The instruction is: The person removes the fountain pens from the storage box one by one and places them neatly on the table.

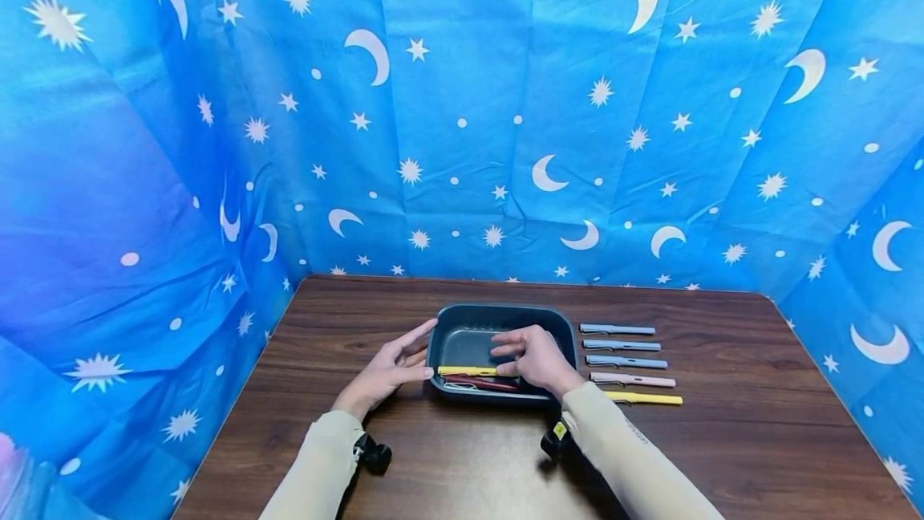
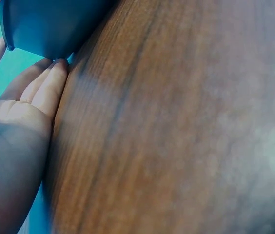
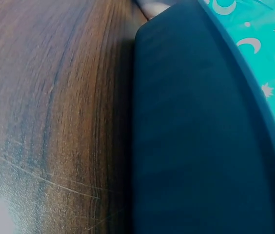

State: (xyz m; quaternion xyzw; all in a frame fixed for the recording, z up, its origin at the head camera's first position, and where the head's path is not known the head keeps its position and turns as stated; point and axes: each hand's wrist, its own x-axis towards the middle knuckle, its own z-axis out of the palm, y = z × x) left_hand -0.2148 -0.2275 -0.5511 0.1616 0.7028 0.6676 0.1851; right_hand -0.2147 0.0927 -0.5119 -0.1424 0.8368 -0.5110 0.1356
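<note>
A dark rectangular tray (image 1: 498, 314) stands on the table, with a yellow pen (image 1: 465, 371), a dark red pen (image 1: 491, 383) and a thin pale item (image 1: 462, 386) along its near side. My left hand (image 1: 382, 371) touches the tray's left end, fingers spread and thumb by the near-left corner. In the left wrist view, its fingertips (image 2: 57, 73) meet the tray's outer wall (image 2: 54, 24). Inside the tray, my right hand (image 1: 540, 361) has its fingers apart, pointing left, beside the yellow pen's right end. The right wrist view shows mostly the tray's outer wall (image 3: 196, 131).
Several pens lie in a column right of the tray: blue ones (image 1: 621, 346) at the back, a pale pink one (image 1: 635, 380), then another yellow one (image 1: 650, 399) partly behind my right sleeve. A blue star-patterned cloth (image 1: 476, 143) hangs behind the wooden table (image 1: 447, 456).
</note>
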